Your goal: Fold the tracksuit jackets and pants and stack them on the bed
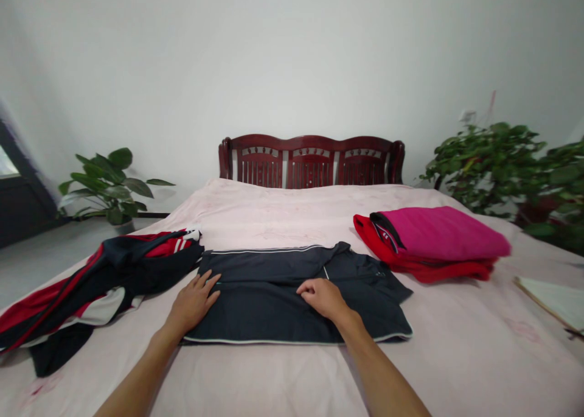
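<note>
A dark navy garment (269, 310) with white piping along its long edges lies spread across the bed in front of me. At its left end, my left hand (194, 301) rests flat on the cloth, fingers apart. My right hand (323, 298) is on the garment right of its middle, with thumb and fingers curled together. Whether cloth is pinched between those fingers cannot be made out. Creases and an uneven, bunched edge show at the garment's right end.
On the left lies a loose heap of navy, red and white clothing (123, 265). Folded magenta (449, 231) and red clothes (438, 271) are stacked at right on the pink bedsheet (283, 380). Behind stands a dark wooden headboard (310, 143), with potted plants (112, 182) on either side.
</note>
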Demonstrator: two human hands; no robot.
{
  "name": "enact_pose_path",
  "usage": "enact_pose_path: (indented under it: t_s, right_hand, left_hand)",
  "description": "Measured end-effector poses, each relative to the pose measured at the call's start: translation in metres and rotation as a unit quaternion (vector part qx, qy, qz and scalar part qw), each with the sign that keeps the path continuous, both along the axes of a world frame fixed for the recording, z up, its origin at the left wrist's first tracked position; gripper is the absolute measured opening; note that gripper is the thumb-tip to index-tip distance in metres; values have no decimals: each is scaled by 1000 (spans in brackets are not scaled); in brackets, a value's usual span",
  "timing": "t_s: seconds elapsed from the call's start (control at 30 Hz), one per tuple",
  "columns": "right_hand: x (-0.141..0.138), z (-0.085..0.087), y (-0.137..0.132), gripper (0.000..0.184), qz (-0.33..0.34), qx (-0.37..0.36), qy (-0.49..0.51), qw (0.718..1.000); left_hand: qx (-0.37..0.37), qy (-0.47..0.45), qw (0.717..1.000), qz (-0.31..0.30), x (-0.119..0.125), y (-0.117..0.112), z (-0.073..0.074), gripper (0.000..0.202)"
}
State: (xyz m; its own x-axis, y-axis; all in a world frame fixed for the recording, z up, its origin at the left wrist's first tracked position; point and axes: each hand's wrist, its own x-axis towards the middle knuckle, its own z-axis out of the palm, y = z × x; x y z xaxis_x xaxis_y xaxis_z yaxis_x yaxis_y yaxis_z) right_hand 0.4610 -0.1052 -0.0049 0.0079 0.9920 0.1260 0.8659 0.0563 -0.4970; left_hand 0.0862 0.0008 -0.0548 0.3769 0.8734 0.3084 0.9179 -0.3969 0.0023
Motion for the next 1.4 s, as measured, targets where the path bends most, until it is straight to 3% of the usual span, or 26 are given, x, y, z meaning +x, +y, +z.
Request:
enact_pose_path:
  t_s: [0.17, 0.33, 0.57, 0.7, 0.9, 1.1, 1.17, 1.27, 1.33, 1.4]
  right_hand:
    - [12, 8, 0, 16, 36, -47, 14, 998]
    - [10, 12, -7, 15, 51, -18, -61, 997]
    - [-12, 12, -11, 16, -10, 5, -186, 983]
    - [-12, 11, -8, 20, -40, 14, -190, 981]
    - [-4, 11, 0, 25, -147, 9, -156, 977]
    - [2, 4, 0, 31, -188, 29, -151, 970]
    - [0, 2, -3, 31, -168, 85, -145, 971]
    - [-9, -3, -7, 38, -78, 160, -150, 973]
    - [-17, -9, -6, 53, -1, 147, -162, 976]
    - [-21, -15, -3, 60, 44, 88, -169, 981]
  left_hand:
    - [-1, -2, 1000, 0, 0, 0, -1, 50]
    - [-1, 6, 1000, 4, 0, -1, -1, 51]
    - [-7, 19, 1000, 6, 0, 1, 0, 51]
    - [2, 2, 1000, 3, -1, 1, -2, 50]
    - [6, 10, 1000, 4, 0, 0, -1, 51]
    - [1, 2, 1000, -2, 1, -1, 1, 51]
    - [2, -9, 1000, -2, 1, -1, -1, 51]
    - [5, -25, 1000, 1, 0, 0, -4, 51]
    - [2, -37, 999, -4, 0, 1, -6, 51]
    - [-8, -57, 998, -11, 1, 1, -6, 52]
